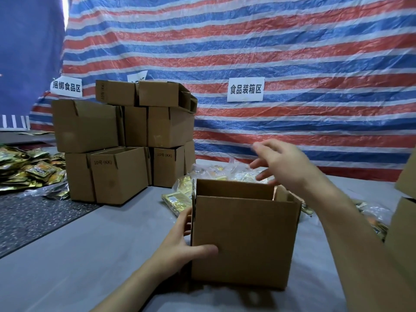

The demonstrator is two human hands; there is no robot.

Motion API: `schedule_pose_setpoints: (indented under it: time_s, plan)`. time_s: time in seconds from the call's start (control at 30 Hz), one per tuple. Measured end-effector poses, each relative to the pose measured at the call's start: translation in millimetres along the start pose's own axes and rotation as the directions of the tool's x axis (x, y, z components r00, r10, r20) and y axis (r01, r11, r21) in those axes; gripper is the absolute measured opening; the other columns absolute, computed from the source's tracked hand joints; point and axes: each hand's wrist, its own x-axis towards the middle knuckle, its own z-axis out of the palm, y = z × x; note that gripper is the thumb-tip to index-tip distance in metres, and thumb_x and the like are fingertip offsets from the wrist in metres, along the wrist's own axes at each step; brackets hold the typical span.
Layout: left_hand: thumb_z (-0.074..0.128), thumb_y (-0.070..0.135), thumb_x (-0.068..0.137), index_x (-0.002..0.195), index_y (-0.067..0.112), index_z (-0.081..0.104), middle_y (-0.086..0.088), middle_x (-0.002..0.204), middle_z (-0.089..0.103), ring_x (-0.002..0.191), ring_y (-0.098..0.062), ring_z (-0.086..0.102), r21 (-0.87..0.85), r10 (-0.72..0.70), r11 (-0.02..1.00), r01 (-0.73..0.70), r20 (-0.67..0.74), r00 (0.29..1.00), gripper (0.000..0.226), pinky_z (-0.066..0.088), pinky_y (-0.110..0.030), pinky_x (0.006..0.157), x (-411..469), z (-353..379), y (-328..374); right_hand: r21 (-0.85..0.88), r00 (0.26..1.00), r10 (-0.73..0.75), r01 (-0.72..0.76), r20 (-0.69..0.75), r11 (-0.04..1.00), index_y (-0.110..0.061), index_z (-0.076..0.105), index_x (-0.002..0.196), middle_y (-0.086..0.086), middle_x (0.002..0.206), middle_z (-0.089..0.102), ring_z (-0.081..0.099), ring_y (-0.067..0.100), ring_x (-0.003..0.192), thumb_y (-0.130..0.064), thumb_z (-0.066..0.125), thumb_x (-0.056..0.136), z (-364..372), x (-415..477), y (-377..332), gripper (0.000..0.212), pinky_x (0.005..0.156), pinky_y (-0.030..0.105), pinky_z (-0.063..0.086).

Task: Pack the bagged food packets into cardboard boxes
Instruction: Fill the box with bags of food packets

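An open cardboard box [244, 239] stands upright on the grey table [67, 273] in front of me. My left hand [183, 242] grips its left front corner, thumb across the front face and fingers round the side. My right hand [279, 164] hovers above and behind the box with fingers spread, holding nothing. Just under that hand, behind the box, lies a pile of clear bags of gold food packets [229, 171]. More bagged packets [174, 199] lie left of the box. The inside of the box is hidden.
A stack of cardboard boxes [126, 140] stands at the back left. Loose gold packets [31, 170] are heaped at the far left. More boxes [405, 212] sit at the right edge, with packets [373, 219] beside them. A striped tarp [270, 64] with paper signs hangs behind.
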Motion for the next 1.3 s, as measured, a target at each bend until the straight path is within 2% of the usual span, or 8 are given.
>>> schedule_pose_setpoints:
  time_s: [0.17, 0.3, 0.47, 0.57, 0.73, 0.9, 1.07, 1.3]
  plan:
    - [0.095, 0.033, 0.048, 0.137, 0.026, 0.054, -0.007, 0.123, 0.072, 0.111, -0.026, 0.071, -0.156, -0.056, 0.986, 0.055, -0.001, 0.998, 0.098, 0.060, -0.037, 0.086, 7, -5, -3, -0.070, 0.972, 0.179, -0.191, -0.150, 0.979, -0.017, 0.057, 0.122, 0.005, 0.106, 0.066, 0.066, 0.023, 0.094, -0.034, 0.050, 0.103, -23, 14, 48, 0.026, 0.084, 0.045, 0.055]
    - [0.090, 0.022, 0.043, 0.130, 0.014, 0.060, -0.014, 0.116, 0.074, 0.103, -0.032, 0.073, -0.263, -0.066, 0.963, 0.058, -0.023, 0.998, 0.092, 0.061, -0.033, 0.074, 10, -9, -4, -0.143, 0.911, 0.400, -0.411, -0.101, 0.900, 0.008, 0.062, 0.114, 0.021, 0.085, 0.061, 0.054, 0.026, 0.074, -0.018, 0.057, 0.097, -24, 21, 98, 0.031, 0.063, 0.034, 0.041]
    - [0.089, 0.024, 0.043, 0.130, 0.014, 0.059, -0.013, 0.115, 0.075, 0.101, -0.031, 0.074, -0.268, -0.053, 0.962, 0.045, -0.023, 0.998, 0.092, 0.061, -0.032, 0.072, 10, -9, -4, -0.131, 0.740, 0.671, -0.662, 0.038, 0.738, -0.002, 0.053, 0.108, 0.018, 0.092, 0.061, 0.063, 0.029, 0.066, -0.018, 0.068, 0.093, 7, 17, 150, 0.026, 0.057, 0.030, 0.050]
    - [0.089, 0.025, 0.044, 0.131, 0.014, 0.058, -0.013, 0.116, 0.074, 0.103, -0.031, 0.073, -0.262, -0.057, 0.964, 0.051, -0.014, 0.998, 0.094, 0.061, -0.031, 0.073, 9, -9, -4, -0.130, 0.681, 0.727, -0.716, 0.088, 0.686, 0.000, 0.055, 0.085, 0.013, 0.064, 0.054, 0.049, 0.021, 0.042, -0.001, 0.064, 0.090, 25, 11, 166, 0.010, 0.043, 0.022, 0.043]
    - [0.089, 0.030, 0.042, 0.132, 0.016, 0.057, -0.010, 0.116, 0.075, 0.103, -0.030, 0.073, -0.239, -0.056, 0.970, 0.050, -0.018, 0.998, 0.097, 0.061, -0.030, 0.073, 9, -9, -3, -0.141, 0.643, 0.753, -0.740, 0.139, 0.658, -0.005, 0.061, 0.036, 0.006, 0.041, 0.053, 0.048, 0.018, 0.032, 0.010, 0.057, 0.087, 21, 14, 174, 0.053, 0.043, 0.018, 0.042]
    - [0.088, 0.027, 0.043, 0.130, 0.014, 0.058, -0.010, 0.114, 0.075, 0.099, -0.028, 0.074, -0.246, -0.039, 0.969, 0.033, -0.018, 0.999, 0.094, 0.061, -0.029, 0.071, 7, -6, -1, -0.029, 0.677, 0.734, -0.734, 0.060, 0.679, -0.002, 0.053, 0.083, 0.016, 0.076, 0.053, 0.054, 0.026, 0.052, 0.001, 0.043, 0.091, 12, 16, 170, 0.013, 0.045, 0.031, 0.054]
    - [0.089, 0.029, 0.043, 0.129, 0.015, 0.058, -0.007, 0.111, 0.076, 0.098, -0.025, 0.075, -0.238, -0.038, 0.971, 0.031, -0.021, 0.999, 0.093, 0.061, -0.027, 0.070, 7, -6, -1, 0.179, 0.741, 0.671, -0.665, 0.032, 0.725, -0.004, 0.055, 0.105, 0.019, 0.108, 0.059, 0.067, 0.032, 0.076, -0.003, 0.038, 0.092, 3, 26, 159, 0.021, 0.059, 0.046, 0.059]
    - [0.089, 0.028, 0.045, 0.129, 0.016, 0.058, -0.006, 0.111, 0.076, 0.098, -0.024, 0.075, -0.234, -0.033, 0.972, 0.027, -0.022, 0.999, 0.091, 0.061, -0.027, 0.070, 6, -4, -1, 0.090, 0.717, 0.696, -0.696, 0.031, 0.712, -0.005, 0.054, 0.087, 0.012, 0.074, 0.062, 0.055, 0.025, 0.066, -0.006, 0.049, 0.091, 1, 19, 169, 0.007, 0.063, 0.036, 0.044]
